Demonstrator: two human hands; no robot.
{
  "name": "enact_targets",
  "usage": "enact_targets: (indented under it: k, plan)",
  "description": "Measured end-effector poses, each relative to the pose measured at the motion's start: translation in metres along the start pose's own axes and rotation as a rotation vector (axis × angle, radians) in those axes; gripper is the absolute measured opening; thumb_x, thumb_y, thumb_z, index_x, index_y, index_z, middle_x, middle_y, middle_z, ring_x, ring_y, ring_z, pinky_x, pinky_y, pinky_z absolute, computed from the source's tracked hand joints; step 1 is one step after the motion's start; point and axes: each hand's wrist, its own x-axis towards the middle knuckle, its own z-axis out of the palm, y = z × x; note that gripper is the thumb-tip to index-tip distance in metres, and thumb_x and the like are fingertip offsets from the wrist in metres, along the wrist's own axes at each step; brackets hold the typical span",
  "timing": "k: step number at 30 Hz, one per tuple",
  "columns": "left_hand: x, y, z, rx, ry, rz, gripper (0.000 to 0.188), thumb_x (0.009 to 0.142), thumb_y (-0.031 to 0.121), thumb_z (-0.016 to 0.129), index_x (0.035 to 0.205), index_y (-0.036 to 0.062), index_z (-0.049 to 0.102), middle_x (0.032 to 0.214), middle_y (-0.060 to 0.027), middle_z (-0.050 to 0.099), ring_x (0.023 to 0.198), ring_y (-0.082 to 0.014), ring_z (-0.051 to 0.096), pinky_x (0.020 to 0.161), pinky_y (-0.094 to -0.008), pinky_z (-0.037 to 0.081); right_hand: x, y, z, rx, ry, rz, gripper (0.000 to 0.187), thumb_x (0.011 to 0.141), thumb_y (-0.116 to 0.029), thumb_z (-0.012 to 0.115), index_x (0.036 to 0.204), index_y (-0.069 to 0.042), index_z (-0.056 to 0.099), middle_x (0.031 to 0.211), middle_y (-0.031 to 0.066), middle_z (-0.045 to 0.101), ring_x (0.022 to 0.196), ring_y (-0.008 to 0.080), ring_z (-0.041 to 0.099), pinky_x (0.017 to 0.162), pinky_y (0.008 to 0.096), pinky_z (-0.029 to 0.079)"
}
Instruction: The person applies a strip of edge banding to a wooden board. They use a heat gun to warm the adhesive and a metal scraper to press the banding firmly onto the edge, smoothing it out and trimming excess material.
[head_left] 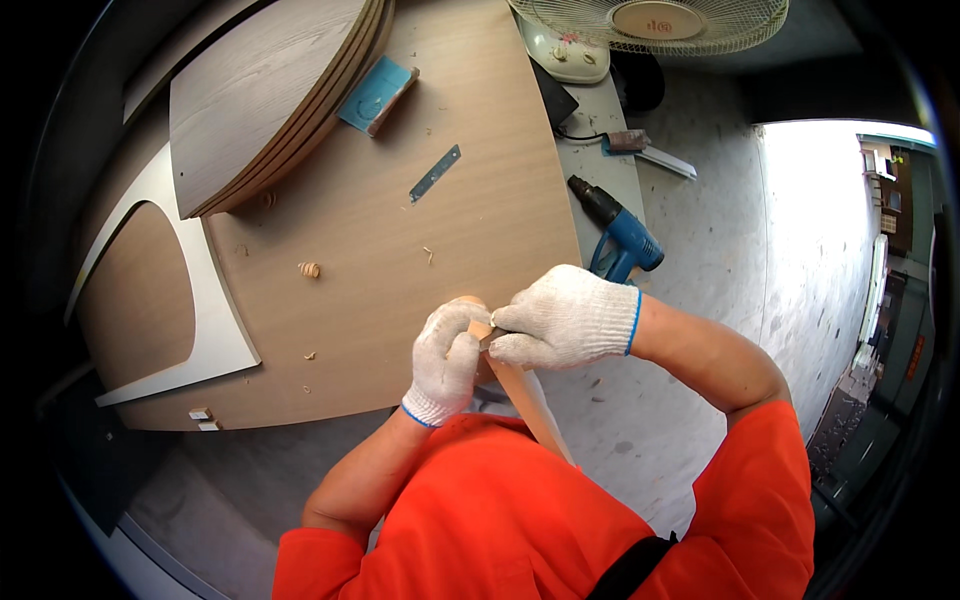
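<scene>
Both my hands wear white knit gloves with blue cuffs and meet in front of my body, by the near edge of the table. My left hand (447, 352) is closed around a light wood-coloured strip (530, 408), which hangs down toward my lap. A short end of it shows above the left fingers. My right hand (570, 318) is pinched at the same spot, touching the strip. Between its fingertips sits a small dark, thin piece (493, 338), too small and covered to name.
On the wood-grain table (370, 270) lie curved panels (265, 90), a white cutout frame (215, 300), a blue-faced block (378, 95), a flat metal plate (435, 173) and curled shavings (310, 270). A blue heat gun (625, 240) rests right, below a fan (660, 22).
</scene>
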Motion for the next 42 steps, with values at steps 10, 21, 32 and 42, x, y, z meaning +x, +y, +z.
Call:
enact_targets:
  k: [10, 21, 32, 42]
  plan:
    - [0.004, -0.022, -0.008, 0.175, -0.06, 0.231, 0.033, 0.101, 0.027, 0.067, 0.121, 0.001, 0.072, 0.12, -0.0199, 0.075, 0.112, -0.0396, 0.07, 0.106, -0.0483, 0.053, -0.004, 0.013, 0.014, 0.228, -0.014, 0.077, 0.042, 0.11, -0.043, 0.059, 0.128, -0.012, 0.08, 0.104, 0.0205, 0.08, 0.095, 0.0411, 0.077, 0.088, 0.0484, 0.062]
    - [0.02, -0.011, -0.024, 0.049, -0.252, 0.222, 0.064, 0.069, 0.023, 0.102, 0.124, 0.0054, 0.073, 0.121, -0.015, 0.075, 0.113, -0.0356, 0.073, 0.103, -0.0464, 0.058, -0.006, 0.014, 0.009, 0.242, -0.025, 0.036, 0.041, 0.114, -0.043, 0.05, 0.122, -0.013, 0.077, 0.102, 0.021, 0.077, 0.093, 0.043, 0.074, 0.085, 0.0504, 0.06]
    - [0.017, -0.001, -0.026, 0.061, -0.265, 0.029, 0.088, 0.068, 0.027, 0.105, 0.142, 0.0003, 0.065, 0.127, -0.017, 0.075, 0.12, -0.0331, 0.075, 0.106, -0.0432, 0.06, -0.025, -0.006, 0.026, 1.041, 0.247, 0.57, 0.046, 0.11, -0.041, 0.061, 0.125, 0.002, 0.071, 0.092, 0.0088, 0.07, 0.083, 0.015, 0.066, 0.076, 0.0345, 0.057]
    - [0.024, 0.007, -0.031, 0.102, -0.331, 0.022, 0.079, 0.066, 0.021, 0.102, 0.136, 0.0024, 0.069, 0.128, -0.0166, 0.074, 0.123, -0.0361, 0.072, 0.108, -0.0452, 0.059, -0.051, -0.008, 0.028, 0.753, 0.19, 0.524, 0.035, 0.102, -0.035, 0.074, 0.11, -0.001, 0.072, 0.097, 0.0167, 0.075, 0.092, 0.0255, 0.071, 0.085, 0.0399, 0.057]
